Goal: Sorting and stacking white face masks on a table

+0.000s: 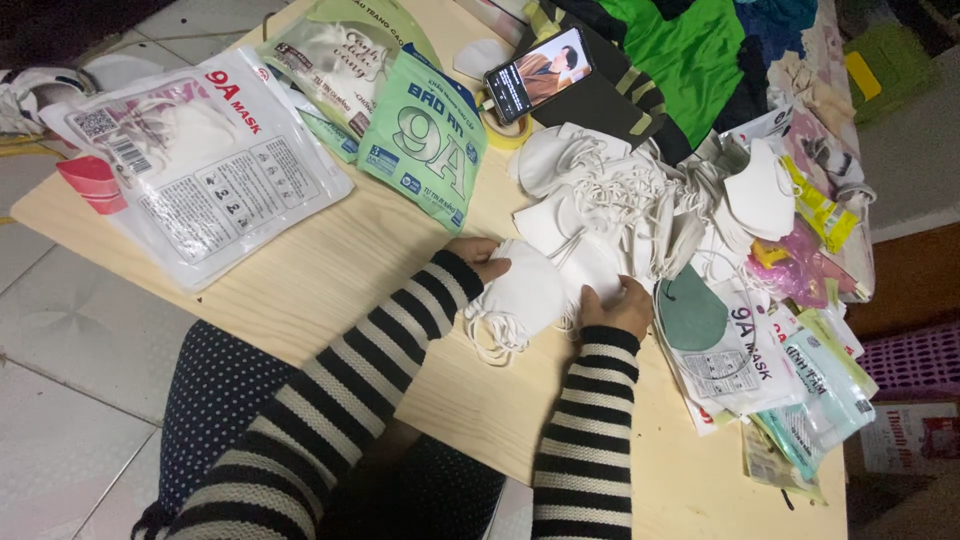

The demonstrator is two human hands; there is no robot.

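Item: white mask (525, 290), folded flat, ear loops trailing at its near-left edge; held at table (330, 270) centre. L hand (483, 257) is pinched on the top-left edge, R hand (622, 305) pressed on the right side, fingers curled over it. Loose mask pile (620, 195) seen just behind, unpacked. Filled packs (745, 365) stacked at right; empty bags (200, 160) laid at left. Progress judged partway: many masks left.

White mask (528, 290), folded flat, soft fabric, looped ear cords trailing off its near-left edge; lies on the wooden table (330, 270), just near the white mask pile (620, 195).
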